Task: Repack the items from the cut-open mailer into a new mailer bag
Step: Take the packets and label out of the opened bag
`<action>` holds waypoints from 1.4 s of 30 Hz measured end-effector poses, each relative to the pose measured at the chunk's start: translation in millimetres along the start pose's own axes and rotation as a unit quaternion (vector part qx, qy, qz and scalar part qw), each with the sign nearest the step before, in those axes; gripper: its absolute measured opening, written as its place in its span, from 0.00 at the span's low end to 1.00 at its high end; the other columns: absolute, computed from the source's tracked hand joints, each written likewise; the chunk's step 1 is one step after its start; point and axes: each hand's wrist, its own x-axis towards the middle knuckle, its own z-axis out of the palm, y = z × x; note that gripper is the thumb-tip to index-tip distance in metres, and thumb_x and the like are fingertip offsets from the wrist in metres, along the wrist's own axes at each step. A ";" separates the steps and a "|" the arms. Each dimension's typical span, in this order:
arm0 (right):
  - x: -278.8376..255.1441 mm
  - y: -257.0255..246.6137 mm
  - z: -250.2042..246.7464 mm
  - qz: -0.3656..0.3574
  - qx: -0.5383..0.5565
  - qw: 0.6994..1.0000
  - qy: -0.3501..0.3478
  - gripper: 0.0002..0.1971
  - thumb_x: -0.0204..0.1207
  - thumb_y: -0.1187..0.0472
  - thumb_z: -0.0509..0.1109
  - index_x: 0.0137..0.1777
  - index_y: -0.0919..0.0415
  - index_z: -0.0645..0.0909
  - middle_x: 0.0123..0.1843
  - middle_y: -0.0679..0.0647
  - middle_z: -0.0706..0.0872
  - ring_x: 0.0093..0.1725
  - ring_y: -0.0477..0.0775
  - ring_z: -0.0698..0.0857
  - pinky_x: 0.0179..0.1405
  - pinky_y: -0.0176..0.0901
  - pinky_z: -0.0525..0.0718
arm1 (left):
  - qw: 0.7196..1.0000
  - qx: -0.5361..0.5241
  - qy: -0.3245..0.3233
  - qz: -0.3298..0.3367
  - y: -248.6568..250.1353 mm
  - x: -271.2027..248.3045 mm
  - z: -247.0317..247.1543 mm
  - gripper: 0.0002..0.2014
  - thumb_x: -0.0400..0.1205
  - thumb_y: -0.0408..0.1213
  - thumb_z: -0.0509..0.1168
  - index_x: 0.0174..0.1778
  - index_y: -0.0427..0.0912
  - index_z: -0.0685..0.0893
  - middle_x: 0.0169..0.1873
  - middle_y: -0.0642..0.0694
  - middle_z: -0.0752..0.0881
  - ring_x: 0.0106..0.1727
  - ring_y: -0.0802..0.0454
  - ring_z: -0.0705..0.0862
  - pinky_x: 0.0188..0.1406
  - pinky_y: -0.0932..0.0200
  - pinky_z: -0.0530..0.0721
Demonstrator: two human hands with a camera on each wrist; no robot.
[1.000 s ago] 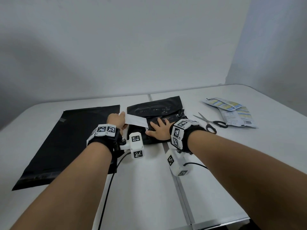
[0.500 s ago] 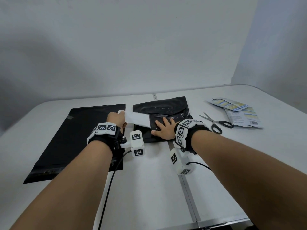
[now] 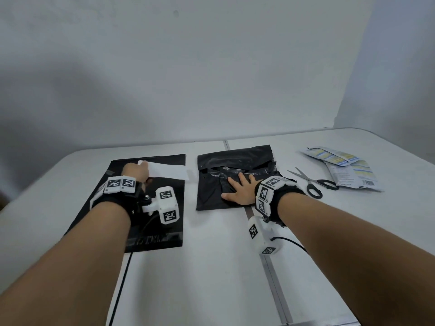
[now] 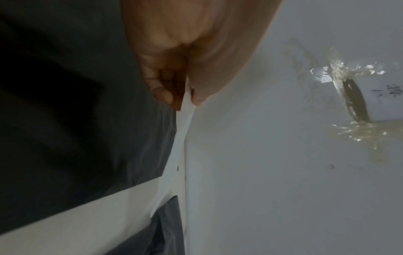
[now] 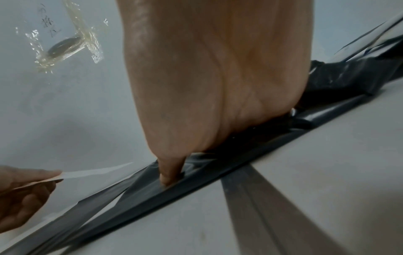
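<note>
Your left hand (image 3: 136, 171) pinches one end of a white paper slip (image 3: 168, 171) between thumb and curled fingers (image 4: 162, 94), the thumb on one face and the fingers on the other. The slip sticks out past your fingertips, held above the far end of the flat new mailer bag (image 3: 98, 208) on the left side of the table (image 3: 211, 267).

Your right hand (image 3: 240, 192) lies flat with fingers straight and spread, pressing down on the crumpled cut-open mailer (image 3: 211, 191) in the middle of the table; nothing is gripped there.

Judging from this, you are early to midway: the slip is out of the old mailer and hovers over the new one, but not yet inside it. Whether the new bag's mouth is open cannot be told. Whether anything remains in the old mailer is hidden.

The scissors (image 3: 313, 184) and printed packets (image 3: 348, 170) lie well apart to the right, untouched; if the packets belong to the shipment, they remain to be packed.
</note>
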 end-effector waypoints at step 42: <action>-81.8 172.8 -69.8 0.027 0.623 0.758 0.194 0.12 0.79 0.71 0.64 0.35 0.58 0.74 0.34 0.53 0.78 0.31 0.46 0.78 0.25 0.31 0.80 | 0.636 0.302 -0.296 0.645 94.9 -212.1 163.3 0.15 0.77 0.54 0.68 0.54 0.50 0.80 0.51 0.54 0.82 0.54 0.53 0.79 0.56 0.52 0.79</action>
